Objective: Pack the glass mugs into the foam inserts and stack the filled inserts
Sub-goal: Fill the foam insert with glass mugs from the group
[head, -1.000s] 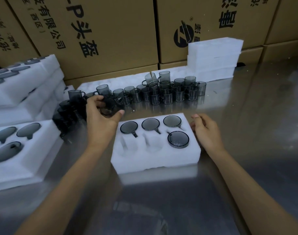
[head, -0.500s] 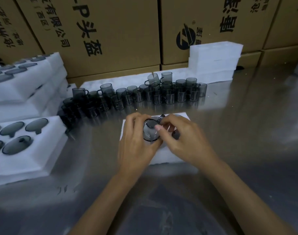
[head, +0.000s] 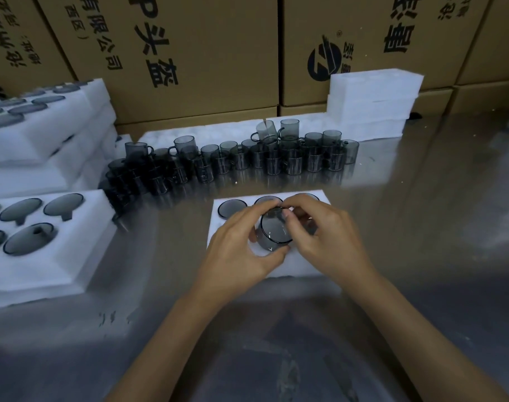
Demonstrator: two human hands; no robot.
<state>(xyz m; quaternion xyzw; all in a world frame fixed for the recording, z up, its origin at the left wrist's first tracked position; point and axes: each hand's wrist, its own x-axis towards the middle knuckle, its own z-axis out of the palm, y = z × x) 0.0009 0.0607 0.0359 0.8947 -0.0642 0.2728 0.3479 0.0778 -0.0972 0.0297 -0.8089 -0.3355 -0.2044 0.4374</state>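
A smoky grey glass mug (head: 275, 231) is held over the front row of a white foam insert (head: 218, 227) in the middle of the steel table. My left hand (head: 241, 250) grips its left side and bottom. My right hand (head: 325, 239) pinches its rim from the right. The insert's back row holds mugs, one plainly visible at the left (head: 232, 208); the others are partly hidden by my fingers. Several loose mugs (head: 247, 158) stand in a long cluster behind the insert.
A filled foam insert (head: 82, 256) lies at the left, with taller stacks of inserts (head: 59, 134) behind it. Empty foam inserts (head: 372, 103) are piled at the back right. Cardboard boxes (head: 204, 53) wall off the rear. Bare steel table (head: 421, 227) extends to the right.
My left hand took a mug from the loose cluster and brought it over the insert. My right hand left the insert's right edge and joined it on the mug.
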